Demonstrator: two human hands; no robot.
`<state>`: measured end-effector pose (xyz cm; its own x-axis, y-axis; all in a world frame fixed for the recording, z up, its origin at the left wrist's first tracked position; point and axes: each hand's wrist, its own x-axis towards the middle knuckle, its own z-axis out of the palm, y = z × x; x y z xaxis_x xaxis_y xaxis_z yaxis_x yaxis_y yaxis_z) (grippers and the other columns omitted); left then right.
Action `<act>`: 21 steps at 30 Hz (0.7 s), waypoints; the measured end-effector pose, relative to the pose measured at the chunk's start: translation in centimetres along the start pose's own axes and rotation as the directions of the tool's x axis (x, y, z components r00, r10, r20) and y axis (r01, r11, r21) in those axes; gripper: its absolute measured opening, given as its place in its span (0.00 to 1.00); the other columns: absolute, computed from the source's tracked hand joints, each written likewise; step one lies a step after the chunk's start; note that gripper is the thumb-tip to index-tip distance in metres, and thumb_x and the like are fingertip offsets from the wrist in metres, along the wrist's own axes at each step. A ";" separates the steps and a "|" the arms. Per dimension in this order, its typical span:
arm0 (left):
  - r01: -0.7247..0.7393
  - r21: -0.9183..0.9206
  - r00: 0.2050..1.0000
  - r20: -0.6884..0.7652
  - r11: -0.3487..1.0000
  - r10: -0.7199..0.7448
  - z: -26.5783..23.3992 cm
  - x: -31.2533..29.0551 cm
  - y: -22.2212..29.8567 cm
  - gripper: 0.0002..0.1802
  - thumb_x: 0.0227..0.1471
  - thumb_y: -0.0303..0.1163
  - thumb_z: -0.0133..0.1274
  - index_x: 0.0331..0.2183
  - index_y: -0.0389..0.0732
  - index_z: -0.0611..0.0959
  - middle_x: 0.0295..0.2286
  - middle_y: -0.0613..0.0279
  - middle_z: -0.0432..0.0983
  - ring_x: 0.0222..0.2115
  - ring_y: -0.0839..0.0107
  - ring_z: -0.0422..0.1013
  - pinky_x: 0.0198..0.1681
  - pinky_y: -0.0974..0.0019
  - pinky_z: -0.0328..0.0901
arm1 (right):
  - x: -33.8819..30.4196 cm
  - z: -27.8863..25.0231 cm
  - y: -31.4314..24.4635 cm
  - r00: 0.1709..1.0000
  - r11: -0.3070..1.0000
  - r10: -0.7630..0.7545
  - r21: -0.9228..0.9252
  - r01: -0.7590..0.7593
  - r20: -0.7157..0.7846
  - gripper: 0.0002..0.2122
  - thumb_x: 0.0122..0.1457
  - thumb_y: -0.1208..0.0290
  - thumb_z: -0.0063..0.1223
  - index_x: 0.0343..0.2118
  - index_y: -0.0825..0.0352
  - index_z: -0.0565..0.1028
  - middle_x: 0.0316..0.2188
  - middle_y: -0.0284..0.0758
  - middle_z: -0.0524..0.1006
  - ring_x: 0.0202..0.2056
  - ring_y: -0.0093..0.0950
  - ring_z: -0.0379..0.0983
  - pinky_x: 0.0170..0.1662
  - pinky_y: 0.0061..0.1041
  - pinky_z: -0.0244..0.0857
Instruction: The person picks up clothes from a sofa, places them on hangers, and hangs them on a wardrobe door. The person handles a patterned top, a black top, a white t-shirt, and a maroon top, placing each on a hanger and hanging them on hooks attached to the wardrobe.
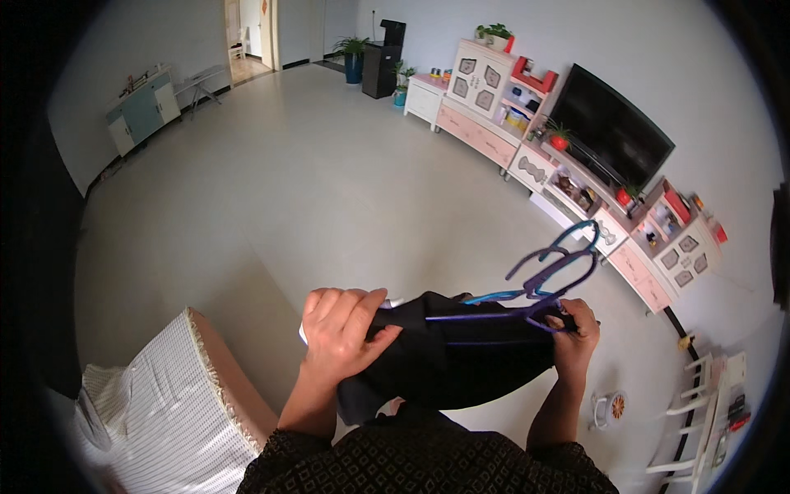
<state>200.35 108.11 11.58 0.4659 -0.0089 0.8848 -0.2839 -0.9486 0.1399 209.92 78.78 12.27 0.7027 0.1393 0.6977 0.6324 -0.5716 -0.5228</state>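
Observation:
Stretched between my hands is a black garment (485, 375), its upper edge roughly level in front of my body. My left hand (339, 331) is closed on its left end, thumb and fingers pinching the cloth; a bit of something white shows beside that hand. At the other end my right hand (576, 336) is closed on the cloth close to the hangers. A purple hanger (565, 262) runs along the garment's top edge, its hooked part standing up. Behind it is a blue hanger (591, 230), partly covered. How far the hangers reach inside the cloth is hidden.
On the left, a bed or sofa (177, 395) has a striped pale cover. A white stool-like rack (699, 412) and a small round heater or fan (611, 407) are at right. Pink-white cabinets (477, 132) and a television (613, 123) line the far right wall.

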 end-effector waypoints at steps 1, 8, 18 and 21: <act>0.015 0.026 1.000 0.004 1.000 -0.015 1.3 1.0 -1.5 0.21 0.25 0.37 0.60 0.28 0.40 0.77 0.21 0.66 0.69 0.20 0.69 0.63 0.27 0.68 0.55 | 2.1 1.8 0.8 1.000 1.000 -0.013 0.005 0.013 0.018 0.09 0.35 0.78 0.59 0.23 0.66 0.72 0.19 0.33 0.71 0.24 0.30 0.67 0.30 0.24 0.58; 0.118 0.147 0.992 0.018 0.982 -0.122 8.9 5.7 -12.8 0.24 0.23 0.36 0.61 0.31 0.40 0.76 0.21 0.66 0.69 0.20 0.69 0.64 0.27 0.67 0.56 | 15.1 16.4 5.6 0.982 0.988 -0.153 0.053 0.148 0.113 0.11 0.33 0.83 0.57 0.24 0.67 0.72 0.20 0.33 0.71 0.25 0.28 0.67 0.31 0.22 0.59; 0.166 0.264 0.984 0.015 0.950 -0.175 19.7 12.7 -33.8 0.25 0.21 0.34 0.61 0.31 0.40 0.76 0.21 0.66 0.69 0.20 0.68 0.64 0.27 0.66 0.56 | 31.9 39.7 9.7 0.969 0.974 -0.182 0.168 0.154 0.166 0.11 0.32 0.77 0.61 0.22 0.66 0.72 0.19 0.34 0.71 0.23 0.31 0.68 0.29 0.25 0.59; 0.158 0.254 0.984 0.035 0.954 -0.172 23.1 16.6 -40.4 0.25 0.21 0.34 0.61 0.31 0.40 0.76 0.21 0.66 0.69 0.20 0.69 0.64 0.27 0.67 0.56 | 37.1 45.8 10.9 0.974 0.975 -0.178 0.156 0.156 0.140 0.11 0.31 0.78 0.61 0.22 0.65 0.72 0.19 0.33 0.71 0.23 0.31 0.68 0.30 0.25 0.59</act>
<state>238.92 138.96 10.29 0.5372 0.1437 0.8311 0.0155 -0.9869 0.1606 257.84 114.71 10.03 0.6172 0.3512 0.7041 0.7775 -0.4095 -0.4773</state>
